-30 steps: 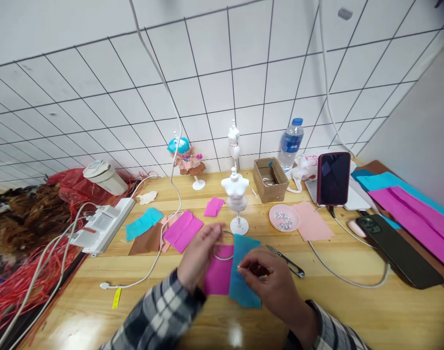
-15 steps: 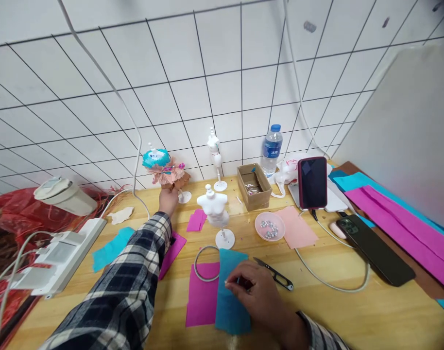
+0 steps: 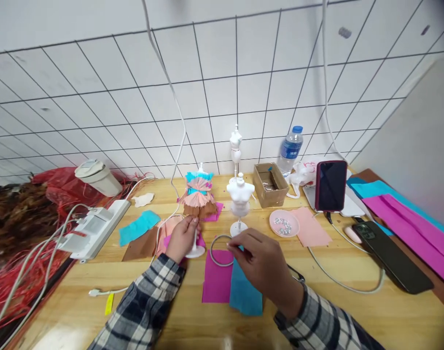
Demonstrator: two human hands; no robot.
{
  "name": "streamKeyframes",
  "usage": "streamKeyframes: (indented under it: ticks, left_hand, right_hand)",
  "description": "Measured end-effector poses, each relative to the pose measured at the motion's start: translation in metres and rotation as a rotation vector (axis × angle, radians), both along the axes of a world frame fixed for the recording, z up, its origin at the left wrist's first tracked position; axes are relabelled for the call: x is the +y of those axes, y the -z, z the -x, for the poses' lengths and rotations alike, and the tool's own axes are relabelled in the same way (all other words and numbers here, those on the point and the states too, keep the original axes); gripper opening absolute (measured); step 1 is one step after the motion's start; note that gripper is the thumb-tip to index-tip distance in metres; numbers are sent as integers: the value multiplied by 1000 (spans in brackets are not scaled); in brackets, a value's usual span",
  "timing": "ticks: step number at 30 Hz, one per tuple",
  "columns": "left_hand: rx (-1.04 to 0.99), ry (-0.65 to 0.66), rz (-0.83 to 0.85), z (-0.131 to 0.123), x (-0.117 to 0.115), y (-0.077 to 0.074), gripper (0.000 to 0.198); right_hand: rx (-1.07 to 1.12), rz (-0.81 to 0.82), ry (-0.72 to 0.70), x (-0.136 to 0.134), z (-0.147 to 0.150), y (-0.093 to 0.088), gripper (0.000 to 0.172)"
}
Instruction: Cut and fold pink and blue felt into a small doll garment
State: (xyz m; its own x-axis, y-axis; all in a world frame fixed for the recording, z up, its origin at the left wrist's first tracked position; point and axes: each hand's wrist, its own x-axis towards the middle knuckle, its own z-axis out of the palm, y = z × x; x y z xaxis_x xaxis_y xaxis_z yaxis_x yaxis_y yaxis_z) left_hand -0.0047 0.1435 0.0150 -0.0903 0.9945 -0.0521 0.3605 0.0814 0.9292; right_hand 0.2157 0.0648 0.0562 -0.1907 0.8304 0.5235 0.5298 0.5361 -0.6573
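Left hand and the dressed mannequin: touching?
Touching. The head view shows the left hand gripping the dressed mannequin by its post, just below the brown skirt.

Got bright blue, peachy pink and brown tiers on the dressed mannequin [image 3: 199, 198], plus a dab of magenta. Plain white on the bare mannequin [image 3: 240, 192], tbh. Seeing navy-and-cream plaid on both sleeves [image 3: 149, 296]. Also spotting solid magenta on one cloth piece [image 3: 216, 282], teal on another piece [image 3: 246, 294], silvery beads [image 3: 282, 225] in a pale pink dish [image 3: 273, 229], honey wood grain on the table [image 3: 193, 318] and a dark grid across the white wall [image 3: 251, 97]. Kinda digging the maroon phone case [image 3: 318, 187] too.
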Motion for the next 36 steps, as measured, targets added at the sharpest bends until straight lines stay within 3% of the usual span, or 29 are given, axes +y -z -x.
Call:
streamKeyframes:
  ticks: [4, 10, 15, 21, 36]
  left_hand:
    - [-48, 49, 67, 5, -44, -6, 37]
    - [-39, 118, 142, 10, -97, -9, 40]
    - [-64, 129, 135, -5, -128, -20, 40]
    - [-112, 110, 154, -17, -143, -26, 41]
    - [-59, 125, 131, -12, -152, -22, 35]
  right_hand:
    - [-31, -78, 40, 8, 13, -23, 9]
    - [-115, -74, 107, 3, 18, -17, 10]
    - [-138, -117, 127, -7, 19, -19, 13]
    - [-101, -55, 163, -13, 21, -25, 9]
    - [-82, -47, 147, -27, 18, -38, 8]
